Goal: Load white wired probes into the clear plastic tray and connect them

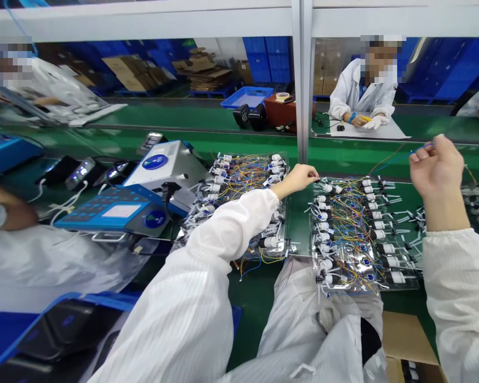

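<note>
White sleeve (207,276) nearest, then tray (407,284) of wired parts on green tabletop (259,298), left hand (301,178) fingertips together at its far-left corner, right hand (437,167) raised beyond, pinched on thin wire (399,157), co-worker (363,90) seated far across.

Site: electronics assembly line | green belt counter (223,139) across 12 o'clock | trays of wired parts (399,284) at 1 | white-coated co-worker (363,90) at 1 | blue crates (269,58) at 12
</note>
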Demonstrator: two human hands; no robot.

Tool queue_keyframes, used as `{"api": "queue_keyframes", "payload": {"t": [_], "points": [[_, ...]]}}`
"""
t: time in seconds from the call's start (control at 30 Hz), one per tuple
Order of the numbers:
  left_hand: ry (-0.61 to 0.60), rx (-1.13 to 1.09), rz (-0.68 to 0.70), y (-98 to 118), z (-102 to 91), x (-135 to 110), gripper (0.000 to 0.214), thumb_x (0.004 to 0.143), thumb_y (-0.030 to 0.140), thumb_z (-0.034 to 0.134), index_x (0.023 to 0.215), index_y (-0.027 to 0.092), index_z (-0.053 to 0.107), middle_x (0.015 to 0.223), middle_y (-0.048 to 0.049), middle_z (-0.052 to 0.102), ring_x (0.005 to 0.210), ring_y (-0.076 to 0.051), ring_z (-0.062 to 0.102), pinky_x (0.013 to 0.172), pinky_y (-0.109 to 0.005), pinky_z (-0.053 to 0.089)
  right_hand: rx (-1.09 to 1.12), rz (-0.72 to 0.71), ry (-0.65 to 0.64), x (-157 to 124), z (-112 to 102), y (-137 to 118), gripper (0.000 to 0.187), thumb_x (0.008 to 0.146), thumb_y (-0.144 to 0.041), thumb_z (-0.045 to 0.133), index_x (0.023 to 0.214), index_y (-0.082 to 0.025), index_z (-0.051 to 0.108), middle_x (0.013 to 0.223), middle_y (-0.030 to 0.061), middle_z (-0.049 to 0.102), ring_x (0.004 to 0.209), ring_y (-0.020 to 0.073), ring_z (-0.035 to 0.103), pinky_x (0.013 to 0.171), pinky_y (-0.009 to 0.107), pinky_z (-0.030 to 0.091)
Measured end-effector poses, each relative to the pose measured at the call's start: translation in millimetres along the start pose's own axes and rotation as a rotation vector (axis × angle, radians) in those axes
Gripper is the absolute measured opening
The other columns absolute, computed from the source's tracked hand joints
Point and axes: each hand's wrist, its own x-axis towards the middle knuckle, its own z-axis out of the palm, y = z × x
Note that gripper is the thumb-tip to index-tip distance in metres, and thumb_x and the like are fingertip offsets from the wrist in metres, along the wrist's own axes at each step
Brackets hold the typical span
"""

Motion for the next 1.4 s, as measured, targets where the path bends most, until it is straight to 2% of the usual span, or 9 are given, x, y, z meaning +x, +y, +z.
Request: {"api": "queue_keyframes", "payload": {"t": [0.17, 0.3, 0.43, 0.53, 0.73, 0.87, 0.97, 1.13, 1.4], "points": [[0.009, 0.147, -0.071, -14.3, 7.6, -1.7, 0.009, 0.086, 0.018, 0.075, 0.090, 0.015, 0.083, 0.091, -0.0108, 0.081, 0.084, -0.022, 0.074, 0.083, -0.031, 0.055, -0.122, -0.039, -0.084, -12.9, 30.3, 19.6, 0.031, 0.072, -0.032, 0.089, 0.099, -0.026, 0.075, 0.071, -0.0026, 0.058, 0.066, 0.0123, 0.057, 0.061, 0.030, 0.043], [-0.068, 0.147, -0.024, -21.1, 13.1, -0.2, 0.012, 0.089, 0.020, 0.072, 0.092, 0.016, 0.083, 0.093, -0.0099, 0.082, 0.085, -0.021, 0.074, 0.086, -0.031, 0.054, -0.277, -0.003, -0.215, -32.4, 47.2, 45.7, 0.030, 0.076, -0.032, 0.086, 0.104, -0.026, 0.078, 0.081, -0.0004, 0.065, 0.078, 0.0155, 0.065, 0.077, 0.035, 0.053], [-0.119, 0.087, 0.061, -23.9, 22.1, 4.2, 0.018, 0.093, 0.022, 0.068, 0.100, 0.015, 0.083, 0.103, -0.0105, 0.082, 0.094, -0.021, 0.074, 0.090, -0.030, 0.053, -0.588, 0.073, -0.416, -57.8, 57.3, 85.7, 0.022, 0.079, -0.034, 0.085, 0.100, -0.029, 0.081, 0.086, 0.0010, 0.065, 0.081, 0.0187, 0.062, 0.086, 0.040, 0.054], [-0.160, 0.018, 0.065, -26.9, 28.1, 6.8, 0.020, 0.092, 0.023, 0.068, 0.104, 0.014, 0.082, 0.101, -0.0098, 0.082, 0.088, -0.019, 0.073, 0.085, -0.028, 0.053, -0.704, 0.138, -0.495, -74.8, 61.7, 121.2, 0.019, 0.081, -0.029, 0.084, 0.100, -0.030, 0.082, 0.085, 0.0009, 0.061, 0.081, 0.0190, 0.058, 0.094, 0.043, 0.052], [-0.227, -0.038, 0.065, -30.7, 31.0, 5.1, 0.025, 0.095, 0.029, 0.064, 0.100, 0.014, 0.083, 0.093, -0.0076, 0.082, 0.080, -0.018, 0.070, 0.075, -0.026, 0.050, -0.471, 0.306, -0.359, -98.9, 64.3, 185.3, 0.018, 0.085, -0.038, 0.080, 0.095, -0.025, 0.074, 0.113, 0.0034, 0.060, 0.078, 0.0174, 0.067, 0.084, 0.046, 0.061], [-0.213, -0.039, 0.064, -28.0, 30.5, 2.1, 0.027, 0.095, 0.031, 0.063, 0.105, 0.014, 0.082, 0.089, -0.0074, 0.081, 0.078, -0.018, 0.070, 0.075, -0.026, 0.050, -0.381, 0.358, -0.285, -106.6, 58.9, 208.5, 0.038, 0.078, -0.047, 0.084, 0.103, -0.025, 0.067, 0.097, 0.0012, 0.065, 0.075, 0.0180, 0.068, 0.077, 0.043, 0.063], [-0.187, -0.043, 0.020, -24.1, 29.7, 0.0, 0.026, 0.093, 0.030, 0.068, 0.109, 0.013, 0.080, 0.090, -0.0076, 0.081, 0.078, -0.018, 0.070, 0.074, -0.025, 0.050, -0.324, 0.387, -0.256, -112.4, 55.0, 215.7, 0.045, 0.070, -0.050, 0.088, 0.101, -0.025, 0.066, 0.084, -0.0003, 0.065, 0.072, 0.0192, 0.069, 0.070, 0.039, 0.063], [-0.198, 0.000, 0.060, -15.1, 25.3, -2.7, 0.024, 0.096, 0.031, 0.063, 0.098, 0.015, 0.081, 0.091, -0.0074, 0.080, 0.079, -0.017, 0.070, 0.074, -0.025, 0.049, -0.234, 0.353, -0.266, -120.7, 54.7, 217.1, 0.040, 0.073, -0.049, 0.085, 0.103, -0.024, 0.073, 0.099, 0.0040, 0.071, 0.080, 0.0193, 0.072, 0.080, 0.039, 0.064], [-0.184, 0.096, 0.082, -8.0, 20.8, -6.1, 0.023, 0.097, 0.028, 0.063, 0.104, 0.017, 0.081, 0.101, -0.0076, 0.082, 0.089, -0.020, 0.073, 0.084, -0.028, 0.051, -0.210, 0.379, -0.205, -118.8, 54.3, 219.1, 0.035, 0.073, -0.050, 0.087, 0.089, -0.024, 0.070, 0.080, 0.0009, 0.069, 0.074, 0.0183, 0.070, 0.076, 0.036, 0.064]]}}
